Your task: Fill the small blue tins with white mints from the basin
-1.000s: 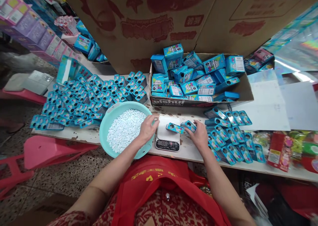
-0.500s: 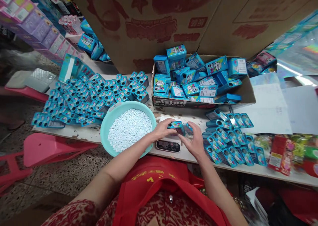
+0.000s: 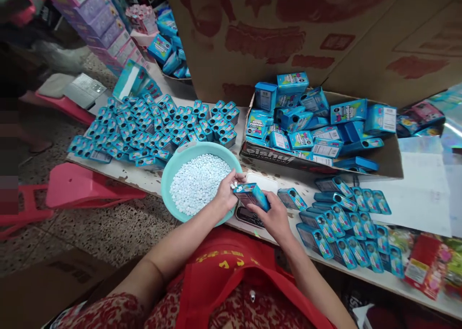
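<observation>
My right hand (image 3: 275, 217) grips a blue candy box (image 3: 252, 196), tilted with its top end toward the basin. My left hand (image 3: 228, 190) is closed around a few small white candies (image 3: 234, 186) at that end of the box. Below my hands lies a white kitchen scale (image 3: 249, 217) with a dark display panel, partly covered by the box. Just left is a turquoise basin (image 3: 169, 167) full of pale candies (image 3: 198, 184), my left wrist over its right rim. Another blue box (image 3: 291, 199) stands to the right of the scale.
A cardboard tray (image 3: 267, 160) heaped with blue boxes sits at the back, before a big carton (image 3: 274, 45). Rows of blue boxes stand at left (image 3: 144, 126) and right (image 3: 346, 223). A pink stool (image 3: 86, 184) is left of the table. A person's leg shows at far left.
My left hand has let go of the box on the scale and now holds candies. My right hand holds a tilted box above the scale. One box now stands right of the scale.
</observation>
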Demonstrator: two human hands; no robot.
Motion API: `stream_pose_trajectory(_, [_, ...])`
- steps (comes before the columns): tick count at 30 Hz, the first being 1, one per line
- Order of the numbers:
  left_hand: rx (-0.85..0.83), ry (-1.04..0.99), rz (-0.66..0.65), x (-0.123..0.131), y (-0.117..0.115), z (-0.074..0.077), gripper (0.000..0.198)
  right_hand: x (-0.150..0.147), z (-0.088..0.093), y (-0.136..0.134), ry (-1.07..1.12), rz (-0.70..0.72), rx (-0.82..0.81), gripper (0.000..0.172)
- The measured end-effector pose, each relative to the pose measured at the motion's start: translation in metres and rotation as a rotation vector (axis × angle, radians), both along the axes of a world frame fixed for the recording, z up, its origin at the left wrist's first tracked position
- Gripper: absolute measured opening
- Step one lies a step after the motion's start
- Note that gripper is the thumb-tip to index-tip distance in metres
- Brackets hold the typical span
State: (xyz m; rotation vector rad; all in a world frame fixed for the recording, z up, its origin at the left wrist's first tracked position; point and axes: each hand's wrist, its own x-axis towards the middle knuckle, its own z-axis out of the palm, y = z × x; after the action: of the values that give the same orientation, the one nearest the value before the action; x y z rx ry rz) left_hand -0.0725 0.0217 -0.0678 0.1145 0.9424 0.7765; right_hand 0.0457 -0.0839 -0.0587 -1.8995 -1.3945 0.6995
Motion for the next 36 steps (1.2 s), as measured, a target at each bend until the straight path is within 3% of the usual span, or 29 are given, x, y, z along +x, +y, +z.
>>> stream_pose_trajectory(6, [-0.065, -0.033, 0.026, -0.014, 0.005, -0.004, 0.024, -0.003, 0.015, 0.003, 0.030, 0.027, 0.034, 0.039])
stream_pose_trajectory(10, [0.051, 0.087, -0.065, -0.024, 0.006, -0.008, 0.025, -0.005, 0.018, 0.003, 0.119, -0.013, 0.010, 0.040])
stream_pose_trajectory(13, [0.307, 0.409, -0.212, -0.035, 0.007, -0.011, 0.022, -0.001, 0.004, 0.002, 0.264, -0.069, 0.016, 0.042])
stream_pose_trajectory(15, [0.542, 0.705, -0.284, -0.044, 0.009, -0.013, 0.018, 0.006, -0.012, 0.001, 0.316, -0.133, 0.057, 0.042])
stream_pose_trajectory(17, [0.667, 0.865, -0.314, -0.051, 0.012, -0.016, 0.020, 0.016, -0.033, 0.000, 0.310, -0.201, 0.072, 0.041])
stream_pose_trajectory(21, [0.591, 0.752, -0.356, -0.062, 0.016, -0.022, 0.023, 0.031, -0.071, -0.005, 0.366, -0.289, 0.026, 0.044])
stream_pose_trajectory(24, [0.528, 0.720, -0.347, -0.065, 0.015, -0.023, 0.028, 0.034, -0.087, -0.009, 0.503, -0.336, 0.026, 0.047])
stream_pose_trajectory(31, [0.452, 0.738, -0.406, -0.066, 0.016, -0.025, 0.035, 0.038, -0.095, -0.016, 0.327, -0.271, 0.010, 0.046])
stream_pose_trajectory(36, [0.443, 0.728, -0.404, -0.062, 0.018, -0.027, 0.037, 0.042, -0.094, -0.033, 0.115, -0.245, -0.023, 0.063])
